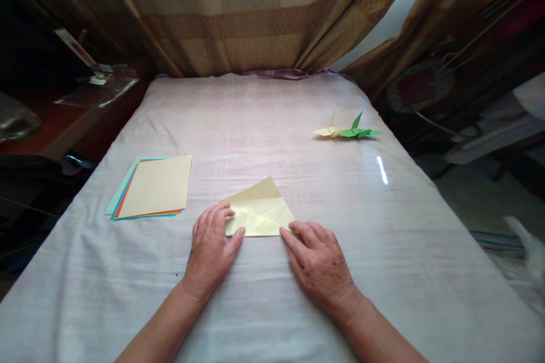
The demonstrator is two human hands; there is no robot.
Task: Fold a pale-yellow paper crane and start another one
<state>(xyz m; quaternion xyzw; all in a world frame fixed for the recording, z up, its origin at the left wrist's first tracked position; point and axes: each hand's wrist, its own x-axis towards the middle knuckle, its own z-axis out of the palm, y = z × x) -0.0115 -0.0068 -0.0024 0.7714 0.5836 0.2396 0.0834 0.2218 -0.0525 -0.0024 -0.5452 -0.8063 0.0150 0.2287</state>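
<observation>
— What am I looking at on your feed?

— I'm watching two bare hands working a pale yellow sheet of paper (259, 211) on a white cloth-covered table (272, 125). The sheet is lying near the front edge, roughly centre, and it's already folded into a rough triangle with its peak pointing away.

— How are the hands sitting?

— The left hand (210, 249) is pressing flat on the sheet's near left corner, fingers close together and bent slightly, not gripping anything. The right hand (317, 264) is touching the near right corner with its fingertips, fingers stretched out and slightly spread, also pinching nothing.

— So how far along is the folding?

— I'm judging it as early. I'm seeing one big fold plus a few crease lines crossing the lower half, but the shape is still flat and simple. Compare the two finished paper cranes, a yellow origami crane (328, 131) and a green origami crane (360, 131), sitting just beside each other at the far right of the table: this sheet is nowhere near that.

— Any more paper waiting?

— A stack of coloured paper sheets (152, 188) is lying to the left of the hands, a cream sheet on top with orange and blue edges peeking out below.
</observation>
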